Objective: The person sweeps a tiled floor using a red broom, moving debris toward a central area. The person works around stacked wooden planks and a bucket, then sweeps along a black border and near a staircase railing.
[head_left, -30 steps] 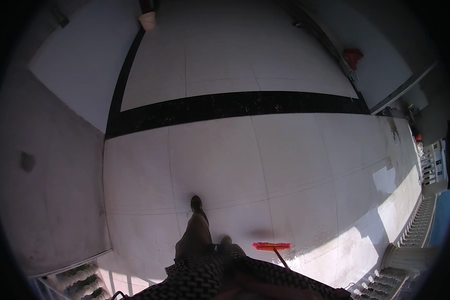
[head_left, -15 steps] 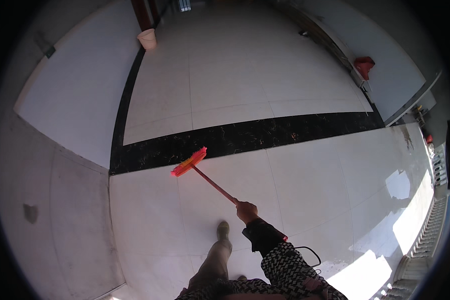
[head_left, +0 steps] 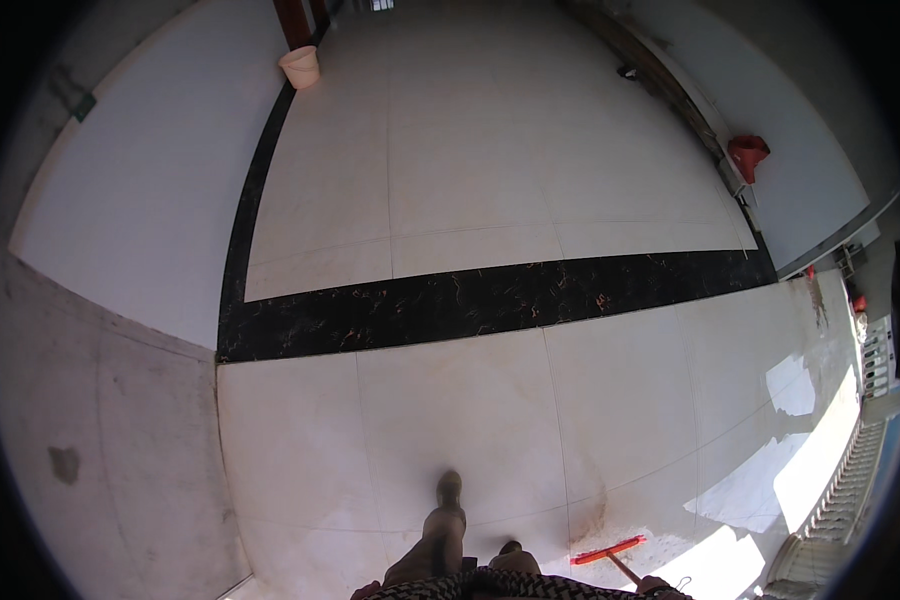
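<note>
At the lower edge, right of my feet, my right hand point(head_left: 653, 584) is closed around the handle of a red broom point(head_left: 610, 550). The broom's wide head lies on the pale tiled floor point(head_left: 460, 420), beside a wet, brownish smear point(head_left: 592, 515). Only a sliver of my left hand point(head_left: 367, 590) shows at the bottom, left of my leg, and its fingers are hidden. My boot point(head_left: 450, 490) stands on the tiles in front of me, with the other foot point(head_left: 511, 548) just behind it.
A black stone strip point(head_left: 490, 300) crosses the floor ahead. A pale bucket point(head_left: 300, 68) stands far left by the wall. A red object point(head_left: 747, 155) rests by the right wall. Sunlit wet patches point(head_left: 740, 490) and a balustrade point(head_left: 840, 490) lie at right.
The broom has swung from ahead of me, by the black strip, back to my lower right. My right arm has drawn back with it, and the smear now shows beside it.
</note>
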The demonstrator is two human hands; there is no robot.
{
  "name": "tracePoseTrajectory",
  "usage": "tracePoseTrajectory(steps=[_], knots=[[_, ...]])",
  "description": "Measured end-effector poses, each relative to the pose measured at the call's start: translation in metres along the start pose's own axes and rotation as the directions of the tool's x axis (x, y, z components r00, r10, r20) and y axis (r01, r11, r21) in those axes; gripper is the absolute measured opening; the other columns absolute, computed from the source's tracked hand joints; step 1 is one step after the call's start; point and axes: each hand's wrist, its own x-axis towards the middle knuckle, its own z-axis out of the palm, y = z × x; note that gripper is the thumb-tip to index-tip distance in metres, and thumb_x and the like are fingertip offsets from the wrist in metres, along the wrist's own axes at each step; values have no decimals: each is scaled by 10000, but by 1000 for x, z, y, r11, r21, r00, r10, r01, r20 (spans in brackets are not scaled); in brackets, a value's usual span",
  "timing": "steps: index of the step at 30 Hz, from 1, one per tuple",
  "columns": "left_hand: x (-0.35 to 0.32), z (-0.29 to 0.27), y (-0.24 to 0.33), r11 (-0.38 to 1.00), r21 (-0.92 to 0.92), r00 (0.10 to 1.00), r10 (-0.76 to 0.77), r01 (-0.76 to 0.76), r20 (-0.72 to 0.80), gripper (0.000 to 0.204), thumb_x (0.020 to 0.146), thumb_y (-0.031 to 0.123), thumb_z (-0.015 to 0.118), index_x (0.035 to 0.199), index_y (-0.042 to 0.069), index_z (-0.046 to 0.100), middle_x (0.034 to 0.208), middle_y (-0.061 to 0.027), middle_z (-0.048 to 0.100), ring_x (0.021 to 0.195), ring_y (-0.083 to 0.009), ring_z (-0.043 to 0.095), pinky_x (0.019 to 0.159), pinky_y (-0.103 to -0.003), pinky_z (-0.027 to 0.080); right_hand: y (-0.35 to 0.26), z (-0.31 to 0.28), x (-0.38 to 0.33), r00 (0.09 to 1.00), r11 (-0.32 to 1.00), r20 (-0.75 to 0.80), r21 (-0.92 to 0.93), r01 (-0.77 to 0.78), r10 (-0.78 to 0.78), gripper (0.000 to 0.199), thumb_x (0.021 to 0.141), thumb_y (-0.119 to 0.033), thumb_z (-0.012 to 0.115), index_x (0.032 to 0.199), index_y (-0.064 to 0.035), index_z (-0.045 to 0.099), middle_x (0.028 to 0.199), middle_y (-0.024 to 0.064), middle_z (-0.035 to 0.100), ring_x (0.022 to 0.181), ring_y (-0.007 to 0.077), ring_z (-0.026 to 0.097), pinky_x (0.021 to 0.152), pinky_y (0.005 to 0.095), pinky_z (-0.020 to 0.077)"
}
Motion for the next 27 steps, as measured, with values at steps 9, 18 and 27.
tracePoseTrajectory(steps=[9, 18, 27], knots=[[-48, 37, -68, 995, 96, 1000, 4, -4, 1, 375, 924, 404, 557, 1001, 42, 613, 974, -199, 684, 966, -433, 649, 795, -524, 519, -182, -136, -14, 650, 763, -529, 8, 646, -545, 568, 975, -232, 546, 1499, -338, 351, 810, 149, 725, 778, 388, 712, 725, 554, 547], [-107, 94, -131, 895, 445, 998, 12, -39, 63, 392, 929, 418, 546, 1004, 37, 598, 981, -204, 676, 979, -437, 642, 796, -531, 514, -253, -145, 154, 578, 681, -753, 245, 690, -315, 183, 945, -201, 589, 1106, -157, 663, 902, 146, 733, 876, 350, 720, 765, 489, 570], [-98, 141, -56, 829, 524, 980, 144, -197, 140, 401, 940, 428, 529, 1004, 37, 595, 978, -208, 671, 980, -440, 640, 796, -536, 510, 166, 275, 32, 1000, 971, 21, 240, -18, 13, 417, 970, -243, 538, 1384, -213, 572, 1148, 87, 723, 1106, 283, 682, 955, 431, 532]])
